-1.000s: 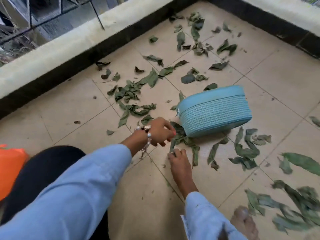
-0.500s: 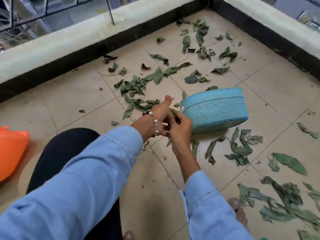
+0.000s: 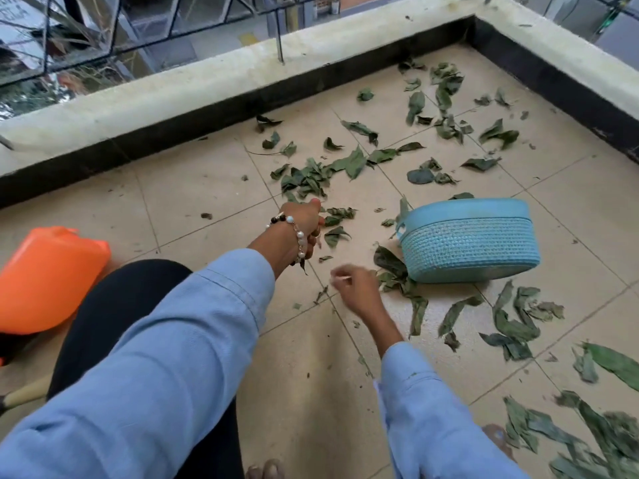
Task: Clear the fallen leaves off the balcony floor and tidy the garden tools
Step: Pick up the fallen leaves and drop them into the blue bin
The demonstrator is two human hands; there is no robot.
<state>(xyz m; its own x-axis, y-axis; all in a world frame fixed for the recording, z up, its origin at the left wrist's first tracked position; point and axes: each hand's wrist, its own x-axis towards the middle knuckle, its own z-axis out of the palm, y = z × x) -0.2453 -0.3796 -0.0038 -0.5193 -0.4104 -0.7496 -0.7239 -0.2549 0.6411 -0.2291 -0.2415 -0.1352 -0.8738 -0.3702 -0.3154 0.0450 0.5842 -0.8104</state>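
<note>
Many green fallen leaves lie scattered over the beige tiled balcony floor. A light blue woven basket lies tipped on its side among them, with a pile of leaves at its left end. My left hand, with a bead bracelet on the wrist, has its fingers curled round a few leaves, just short of more loose leaves. Blurred by motion, my right hand hovers low over the floor left of the basket with relaxed fingers and nothing in it.
An orange plastic container lies at the left by my knee, and a wooden tool handle pokes out below it. A low parapet wall with a railing bounds the floor at the back and right. More leaves lie at the lower right.
My hands, together half a second ago, have separated. The left moved out to the loose leaves and the right dropped toward the floor by the basket. The camera view tilted up.
</note>
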